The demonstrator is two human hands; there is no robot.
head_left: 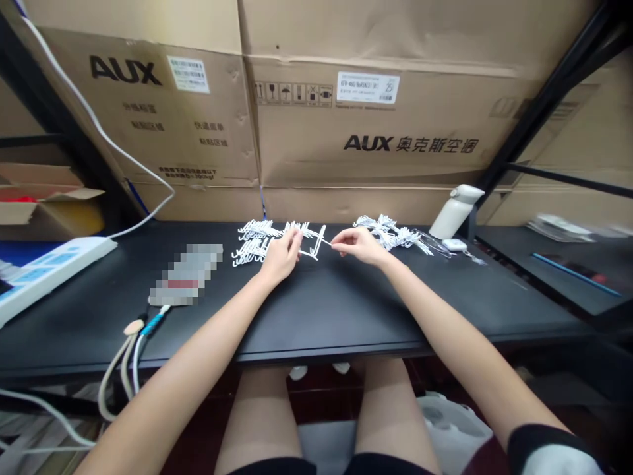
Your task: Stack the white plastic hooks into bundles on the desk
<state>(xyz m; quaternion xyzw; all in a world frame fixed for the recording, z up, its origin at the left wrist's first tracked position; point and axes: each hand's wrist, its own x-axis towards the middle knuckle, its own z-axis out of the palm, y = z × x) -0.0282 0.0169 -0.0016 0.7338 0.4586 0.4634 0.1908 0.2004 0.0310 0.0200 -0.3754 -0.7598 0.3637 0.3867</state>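
White rack juts from the left grip holding it toward the right grip pinching a rod.

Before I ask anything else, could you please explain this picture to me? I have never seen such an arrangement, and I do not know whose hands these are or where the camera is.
There is no machine here: these are a person's own bare hands. The single camera is worn on the head and looks forward and down. On the black table lie white hooked pieces by the left hand and a white pile beyond the right hand. The right hand seems to pinch a thin white piece between its fingers; the left hand's exact grip is hidden. A white bottle stands at the right, and cardboard boxes rise behind.
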